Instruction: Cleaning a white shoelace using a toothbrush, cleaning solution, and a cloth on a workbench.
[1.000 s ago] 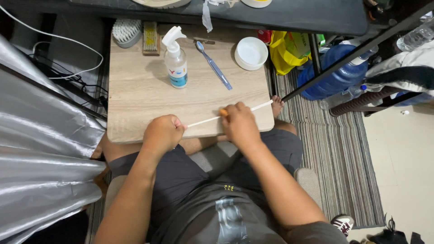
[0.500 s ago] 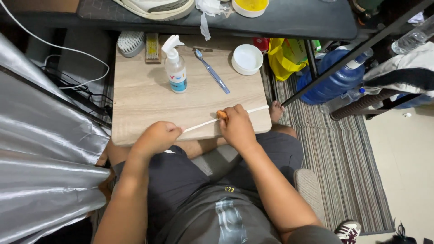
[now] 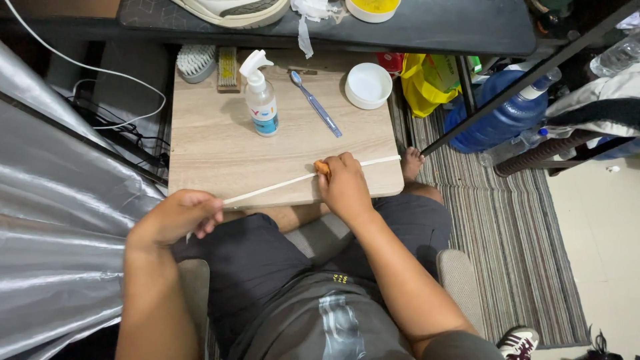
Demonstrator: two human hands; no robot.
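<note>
White cord point(image 3: 273, 188) runs taut across the near edge of the wooden worktop point(image 3: 213, 143), from the left hand up and rightward to the worktop's right edge. Left hand point(image 3: 175, 217) sits off the worktop's near left corner, above the lap; fingers curled closed around the cord's lower end. Right hand point(image 3: 345, 185) rests on the worktop's near edge, closed over the cord about midway, pinching a small orange object point(image 3: 322, 167) against it at the thumb side; what that object is cannot be told. Cord continues past the right hand to the worktop's right edge, near a bare foot point(image 3: 411, 162) on the striped rug point(image 3: 507, 253).

Farther in, mid-worktop: white spray bottle point(image 3: 260, 100) upright, with a blue toothbrush point(image 3: 317, 104) lying diagonally just to its right, apart from it. White round lid point(image 3: 368, 85) near the far right corner. Far left corner: a scrub brush point(image 3: 196, 62), bristles up, beside a small wooden-backed brush point(image 3: 229, 68).

Beyond the worktop, a dark shelf point(image 3: 427, 27) carries a shoe sole point(image 3: 233, 10). Right of the worktop: yellow bag point(image 3: 427, 83), blue water jug point(image 3: 500, 117).
</note>
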